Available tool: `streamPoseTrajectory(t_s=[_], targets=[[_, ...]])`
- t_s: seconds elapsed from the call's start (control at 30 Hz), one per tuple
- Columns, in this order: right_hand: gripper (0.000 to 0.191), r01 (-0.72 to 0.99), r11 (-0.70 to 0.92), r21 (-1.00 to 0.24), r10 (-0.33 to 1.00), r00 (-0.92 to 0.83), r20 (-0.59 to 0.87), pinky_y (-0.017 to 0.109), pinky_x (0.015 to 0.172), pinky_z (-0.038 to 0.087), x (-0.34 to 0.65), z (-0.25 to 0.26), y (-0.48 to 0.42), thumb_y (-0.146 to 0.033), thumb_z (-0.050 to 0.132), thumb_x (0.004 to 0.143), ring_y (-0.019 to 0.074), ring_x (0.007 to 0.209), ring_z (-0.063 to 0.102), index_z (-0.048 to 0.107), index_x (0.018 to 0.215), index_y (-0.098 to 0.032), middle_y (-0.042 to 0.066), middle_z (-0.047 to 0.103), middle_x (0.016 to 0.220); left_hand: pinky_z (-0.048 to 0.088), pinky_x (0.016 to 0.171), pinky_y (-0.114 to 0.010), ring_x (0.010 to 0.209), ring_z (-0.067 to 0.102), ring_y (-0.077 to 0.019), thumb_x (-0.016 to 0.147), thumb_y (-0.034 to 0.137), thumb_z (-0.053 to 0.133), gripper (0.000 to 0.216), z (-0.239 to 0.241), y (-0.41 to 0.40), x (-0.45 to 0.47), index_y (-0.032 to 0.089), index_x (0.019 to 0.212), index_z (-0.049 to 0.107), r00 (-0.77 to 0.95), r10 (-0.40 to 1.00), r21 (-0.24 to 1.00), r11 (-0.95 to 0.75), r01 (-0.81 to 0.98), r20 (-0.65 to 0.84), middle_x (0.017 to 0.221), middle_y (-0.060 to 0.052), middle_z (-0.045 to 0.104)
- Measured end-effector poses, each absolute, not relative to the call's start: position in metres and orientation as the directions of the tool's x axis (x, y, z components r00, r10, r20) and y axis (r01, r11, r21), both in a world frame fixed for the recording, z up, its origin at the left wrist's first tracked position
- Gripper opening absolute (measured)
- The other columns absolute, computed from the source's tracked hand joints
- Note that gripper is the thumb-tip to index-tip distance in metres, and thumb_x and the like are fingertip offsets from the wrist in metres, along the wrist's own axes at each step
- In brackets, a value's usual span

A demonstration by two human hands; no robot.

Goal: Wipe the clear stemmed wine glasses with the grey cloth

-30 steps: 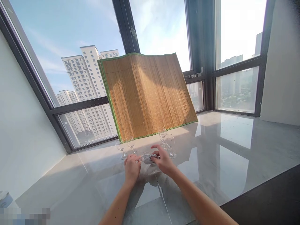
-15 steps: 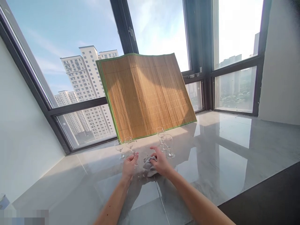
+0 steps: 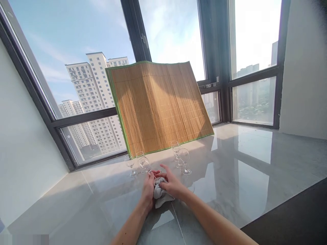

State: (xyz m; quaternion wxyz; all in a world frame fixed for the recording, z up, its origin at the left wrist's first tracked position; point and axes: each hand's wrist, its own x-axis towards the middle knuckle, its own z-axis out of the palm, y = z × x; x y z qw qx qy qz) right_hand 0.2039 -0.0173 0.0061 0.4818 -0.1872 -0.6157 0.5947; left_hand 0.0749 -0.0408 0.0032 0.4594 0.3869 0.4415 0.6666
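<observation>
My left hand (image 3: 148,189) is closed at the foot of a small clear wine glass (image 3: 145,165), which tilts slightly just above my fingertips. My right hand (image 3: 173,183) lies close beside it, fingers curled on a crumpled grey cloth (image 3: 160,196) that sits between both hands on the glossy marble counter (image 3: 242,177). Two more wine glasses (image 3: 130,164) stand just left of and behind the held one. Another pair of wine glasses (image 3: 184,159) stands upright to the right of my hands.
A large bamboo mat with green edging (image 3: 158,105) leans against the window behind the glasses. Dark window frames (image 3: 84,117) run along the counter's far edge. White walls close both sides. A dark surface (image 3: 293,217) borders the counter at the near right.
The glass that lay between my hands in the cloth has been brought upright next to the left pair. Both hands and the cloth have drawn together and nearer to me.
</observation>
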Motion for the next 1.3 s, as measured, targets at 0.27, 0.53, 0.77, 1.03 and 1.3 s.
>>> streamPoseTrajectory(t_s=[0.27, 0.53, 0.77, 1.03, 1.3], targets=[[0.071, -0.117, 0.471, -0.875, 0.809, -0.34, 0.48, 0.044, 0.097, 0.045, 0.201, -0.007, -0.011, -0.006, 0.051, 0.067, 0.0189, 0.094, 0.063, 0.038, 0.134, -0.026, 0.002, 0.068, 0.101, 0.047, 0.072, -0.028, 0.077, 0.061, -0.0179, 0.075, 0.06, 0.062, 0.043, 0.001, -0.037, 0.076, 0.017, 0.083, 0.063, -0.351, 0.904, 0.969, -0.234, 0.077, 0.246, 0.082, -0.005, 0.067], [0.066, 0.089, 0.541, -0.836, 0.831, -0.212, 0.515, 0.032, 0.074, 0.047, 0.207, 0.002, -0.015, -0.009, 0.045, 0.073, 0.0107, 0.063, 0.048, 0.032, 0.135, -0.027, 0.002, 0.061, 0.109, 0.036, 0.059, -0.027, 0.057, 0.054, -0.0166, 0.074, 0.044, 0.061, 0.031, 0.008, -0.034, 0.037, 0.018, 0.057, 0.062, -0.438, 0.831, 0.832, -0.053, 0.552, 0.343, 0.053, -0.001, 0.059], [0.055, 0.371, 0.62, -0.691, 0.784, -0.293, 0.547, 0.029, 0.072, 0.043, 0.219, 0.007, -0.017, -0.008, 0.043, 0.078, 0.0151, 0.075, 0.057, 0.039, 0.13, -0.025, 0.002, 0.064, 0.104, 0.036, 0.059, -0.026, 0.062, 0.059, -0.0186, 0.078, 0.042, 0.058, 0.027, -0.003, -0.027, 0.026, 0.017, 0.072, 0.069, -0.338, 0.899, 0.736, 0.024, 0.677, 0.281, 0.06, -0.001, 0.064], [0.067, 0.8, 0.441, -0.408, 0.871, -0.272, 0.409, 0.031, 0.075, 0.04, 0.227, 0.019, -0.019, 0.001, 0.049, 0.071, 0.027, 0.108, 0.053, 0.044, 0.136, -0.016, 0.012, 0.065, 0.111, 0.037, 0.064, -0.024, 0.069, 0.058, -0.015, 0.079, 0.031, 0.057, 0.016, -0.001, -0.019, 0.036, 0.019, 0.074, 0.066, -0.09, 0.963, 0.552, -0.068, 0.831, 0.254, 0.071, 0.001, 0.065], [0.069, 0.715, 0.538, -0.446, 0.817, -0.311, 0.486, 0.038, 0.1, 0.033, 0.222, 0.015, -0.024, -0.015, 0.052, 0.075, 0.0277, 0.119, 0.048, 0.038, 0.142, -0.014, 0.014, 0.059, 0.127, 0.037, 0.064, -0.024, 0.071, 0.06, -0.0155, 0.084, 0.031, 0.057, 0.015, 0.005, 0.028, 0.054, 0.019, 0.084, 0.067, -0.012, 0.961, 0.44, -0.115, 0.891, 0.275, 0.074, -0.001, 0.067]])
